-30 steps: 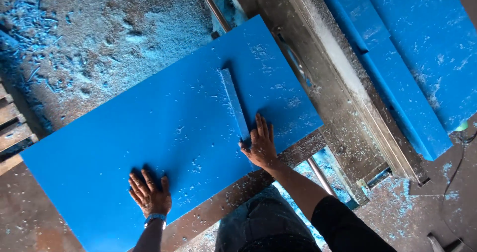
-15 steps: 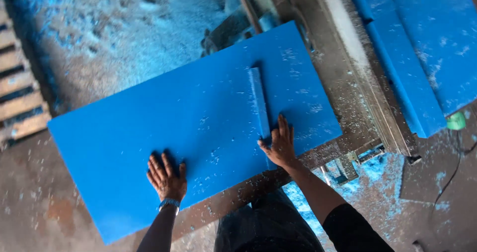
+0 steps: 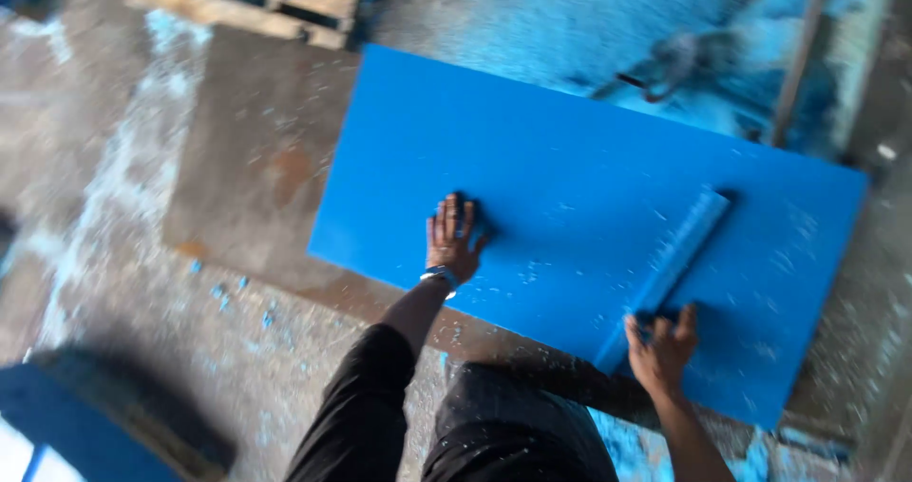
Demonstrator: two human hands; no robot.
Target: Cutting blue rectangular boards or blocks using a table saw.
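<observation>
A large blue board lies flat on a dusty metal table. On its right part rests a narrow blue strip, running diagonally. My left hand presses flat on the board near its lower edge, fingers spread, with a band on the wrist. At the strip's near end sits my right hand, fingers over the strip and the board.
A wooden pallet lies at the top left. Blue dust and shavings cover the surface beyond the board. A dark blue-topped object sits at the bottom left. Blue crumbs dot the floor near my legs.
The view has swung round, so the board now sits further right and tilted the other way. Both hands stay on the board, the right still at the strip's end.
</observation>
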